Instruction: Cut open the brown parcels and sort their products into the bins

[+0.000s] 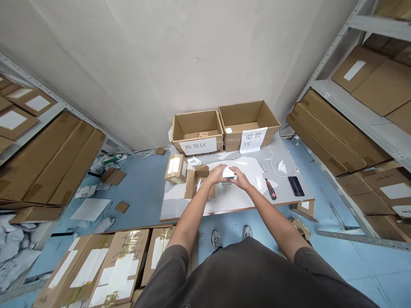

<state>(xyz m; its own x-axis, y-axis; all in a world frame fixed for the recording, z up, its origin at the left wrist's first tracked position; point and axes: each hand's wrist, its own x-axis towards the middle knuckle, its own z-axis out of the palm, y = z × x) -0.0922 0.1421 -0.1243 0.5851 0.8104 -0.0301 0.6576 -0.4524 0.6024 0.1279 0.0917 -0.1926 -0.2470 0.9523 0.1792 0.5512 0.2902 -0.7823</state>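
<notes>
Both my hands meet over the low white table and hold one small white packet with a green edge. My left hand grips its left side with curled fingers. From the right, my right hand closes on the other side. Just left of my hands stands a small open cardboard box with its flaps up. A taped small box sits further left on the table.
Two open cartons with paper labels stand at the table's far edge. A red-and-black utility knife, a black phone and a white cable lie right. Shelves of cartons flank both sides; boxes stand near left.
</notes>
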